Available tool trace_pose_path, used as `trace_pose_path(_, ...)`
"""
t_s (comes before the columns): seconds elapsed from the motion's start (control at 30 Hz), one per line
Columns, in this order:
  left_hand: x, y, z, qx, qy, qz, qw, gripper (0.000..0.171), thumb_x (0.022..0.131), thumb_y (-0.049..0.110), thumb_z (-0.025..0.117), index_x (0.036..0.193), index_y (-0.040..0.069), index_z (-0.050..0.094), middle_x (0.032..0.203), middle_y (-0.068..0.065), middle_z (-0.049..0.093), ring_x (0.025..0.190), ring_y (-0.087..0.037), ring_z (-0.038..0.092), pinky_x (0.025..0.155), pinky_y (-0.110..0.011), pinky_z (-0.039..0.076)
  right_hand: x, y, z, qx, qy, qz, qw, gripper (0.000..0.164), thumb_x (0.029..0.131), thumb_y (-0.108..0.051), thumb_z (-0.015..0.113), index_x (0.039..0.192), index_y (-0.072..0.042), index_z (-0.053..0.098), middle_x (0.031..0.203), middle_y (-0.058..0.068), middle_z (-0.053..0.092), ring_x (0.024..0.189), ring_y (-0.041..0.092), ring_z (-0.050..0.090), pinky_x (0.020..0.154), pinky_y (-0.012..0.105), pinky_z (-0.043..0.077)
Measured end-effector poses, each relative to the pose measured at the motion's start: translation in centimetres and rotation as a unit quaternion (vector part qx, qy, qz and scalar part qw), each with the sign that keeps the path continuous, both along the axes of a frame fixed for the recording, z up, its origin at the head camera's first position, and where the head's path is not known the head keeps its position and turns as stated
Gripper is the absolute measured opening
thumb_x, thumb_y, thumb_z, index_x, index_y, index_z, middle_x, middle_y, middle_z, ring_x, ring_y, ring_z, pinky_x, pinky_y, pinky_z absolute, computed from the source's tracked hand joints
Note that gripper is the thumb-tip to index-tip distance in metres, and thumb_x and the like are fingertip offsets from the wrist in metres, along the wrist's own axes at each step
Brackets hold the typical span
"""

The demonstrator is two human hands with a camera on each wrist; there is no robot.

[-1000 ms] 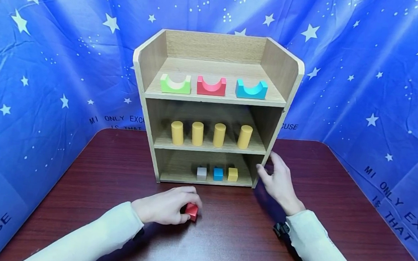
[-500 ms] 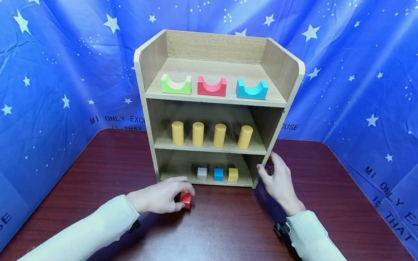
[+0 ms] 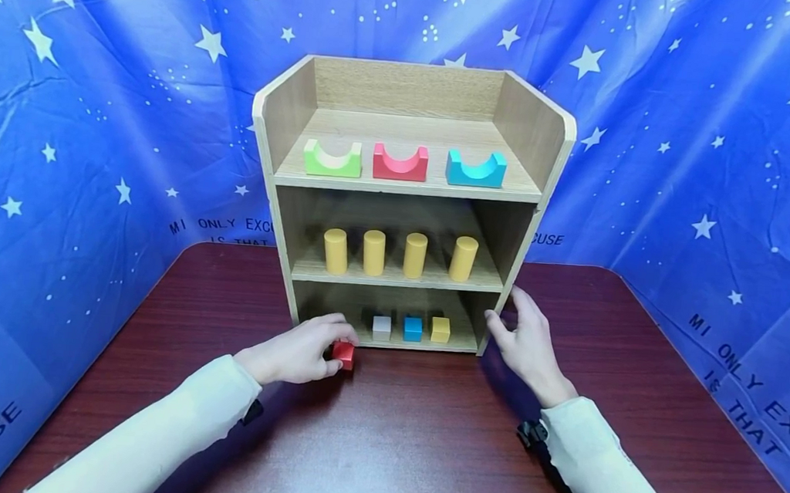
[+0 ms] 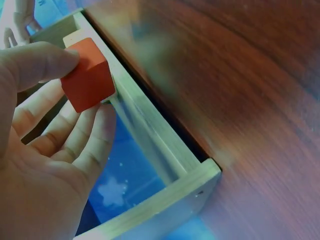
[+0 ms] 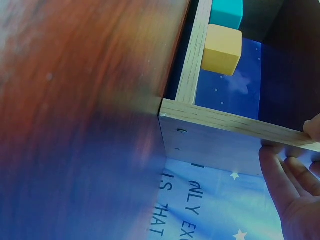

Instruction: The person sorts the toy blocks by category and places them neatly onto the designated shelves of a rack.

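My left hand pinches a red cube between thumb and fingertips, just in front of the bottom level of a wooden shelf unit. In the left wrist view the red cube shows close up, the thumb on one side and fingers behind. My right hand grips the unit's right side panel; the right wrist view has the thumb at the panel's edge and the fingers on its outer face. Along the bottom level stand a grey cube, a blue cube and a yellow cube.
Several yellow cylinders stand upright on the middle level. Green, red and blue arch-cut blocks line the top level. The unit stands on a dark red-brown table, with a blue star-printed curtain around it.
The left hand has carried the red cube leftward and away from me, from the table in front up to the unit's bottom level. My right hand has stayed on the side panel.
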State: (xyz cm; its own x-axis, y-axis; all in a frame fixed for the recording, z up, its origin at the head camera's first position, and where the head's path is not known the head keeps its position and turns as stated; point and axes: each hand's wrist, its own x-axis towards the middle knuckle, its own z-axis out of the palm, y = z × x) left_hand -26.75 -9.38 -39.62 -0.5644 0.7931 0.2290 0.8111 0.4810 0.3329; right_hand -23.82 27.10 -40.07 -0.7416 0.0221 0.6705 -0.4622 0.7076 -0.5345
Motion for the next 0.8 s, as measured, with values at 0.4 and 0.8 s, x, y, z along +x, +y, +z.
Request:
trace_pose_path(0.4,-1.6,-0.3,-0.3,0.008,0.028,0.034,0.9990,0.030,0.077,0.006,0.069,0.106,0.007,0.064,0.097,0.001,0.056,0.092,-0.017,0.052,0.083,-0.034,0.046,0.0,0.0,0.0,0.009,0.005,-0.005,1.000,0.043,0.084,-0.006,0.068,0.125,-0.003,0.055,0.109,0.018,0.061,0.096,0.024,0.061,0.069,0.042,0.055)
trace_pose_path(0.8,-2.5,0.7,-0.5,0.018,0.052,0.085,0.9948,0.032,0.076,0.005,0.071,0.107,0.007,0.064,0.100,-0.006,0.062,0.101,-0.027,0.058,0.088,-0.040,0.048,0.0,0.1,-0.1,0.004,-0.001,-0.004,1.000,0.043,0.084,-0.006,0.067,0.125,-0.003,0.054,0.109,0.016,0.060,0.095,0.025,0.061,0.069,0.043,0.055)
